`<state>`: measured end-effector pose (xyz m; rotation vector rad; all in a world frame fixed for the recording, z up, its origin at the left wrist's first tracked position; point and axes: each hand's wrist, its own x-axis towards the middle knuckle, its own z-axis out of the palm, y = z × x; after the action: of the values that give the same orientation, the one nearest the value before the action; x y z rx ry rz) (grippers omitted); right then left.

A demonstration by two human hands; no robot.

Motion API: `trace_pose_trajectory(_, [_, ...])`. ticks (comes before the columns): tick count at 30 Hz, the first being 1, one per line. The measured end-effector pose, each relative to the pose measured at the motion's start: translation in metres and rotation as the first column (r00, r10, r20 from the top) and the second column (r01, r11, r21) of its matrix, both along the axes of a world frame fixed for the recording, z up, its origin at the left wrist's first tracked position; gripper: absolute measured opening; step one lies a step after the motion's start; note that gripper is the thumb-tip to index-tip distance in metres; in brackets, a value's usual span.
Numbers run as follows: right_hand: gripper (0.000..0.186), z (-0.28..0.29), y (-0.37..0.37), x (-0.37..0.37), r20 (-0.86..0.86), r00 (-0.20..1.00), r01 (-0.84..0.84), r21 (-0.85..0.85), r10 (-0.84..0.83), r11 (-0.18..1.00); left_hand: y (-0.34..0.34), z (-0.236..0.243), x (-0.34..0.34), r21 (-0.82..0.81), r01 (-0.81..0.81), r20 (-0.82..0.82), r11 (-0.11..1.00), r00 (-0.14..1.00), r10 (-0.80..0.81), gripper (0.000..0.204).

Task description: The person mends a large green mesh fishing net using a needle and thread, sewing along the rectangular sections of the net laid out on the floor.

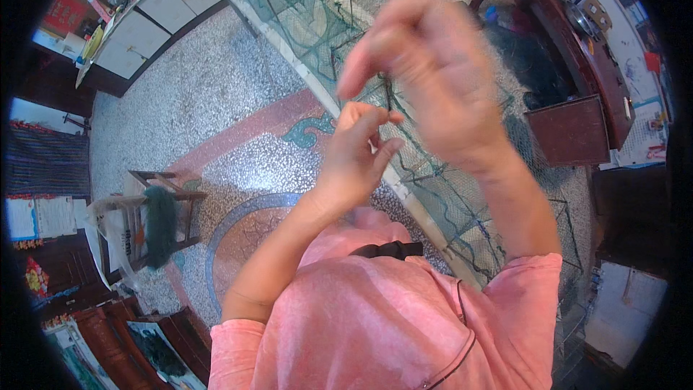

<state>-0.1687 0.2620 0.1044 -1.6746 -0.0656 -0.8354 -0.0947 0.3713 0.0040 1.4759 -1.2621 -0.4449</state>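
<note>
My left hand is in front of me with its fingers curled and thumb bent toward them. A short dark strip, perhaps cord, stands up by its fingertips, but what the fingers pinch is too small to make out. Higher and nearer the camera, my right hand is smeared by motion. Its fingers look bent over, and whatever may be in them is hidden. Beneath both hands stretches a long green mesh net with dark frame bars and cords, lying along a pale bench-like edge.
A wooden stool with a plastic bag and a green net bundle stands at left. White cabinets line the far left. To the right is a dark red wooden table, with dark netting beside it. The floor is speckled.
</note>
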Motion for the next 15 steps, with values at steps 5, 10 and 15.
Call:
trace_pose_trajectory(5, [0.019,0.07,-0.044,-0.062,0.492,0.855,-0.052,0.393,-0.163,0.918,-0.018,-0.003,0.018,0.028,0.162,-0.239,0.986,0.959,-0.151,0.017])
trace_pose_trajectory(10, [0.02,0.032,-0.065,-0.065,0.421,0.877,-0.065,0.58,-0.231,0.812,-0.012,0.0,0.031,-0.056,0.072,-0.561,0.996,0.823,-0.091,0.017])
trace_pose_trajectory(15, [0.018,-0.01,-0.056,-0.035,-0.299,0.918,0.32,0.167,-0.261,0.933,-0.004,-0.019,0.043,-0.141,0.037,-0.937,0.989,0.316,-0.146,0.008])
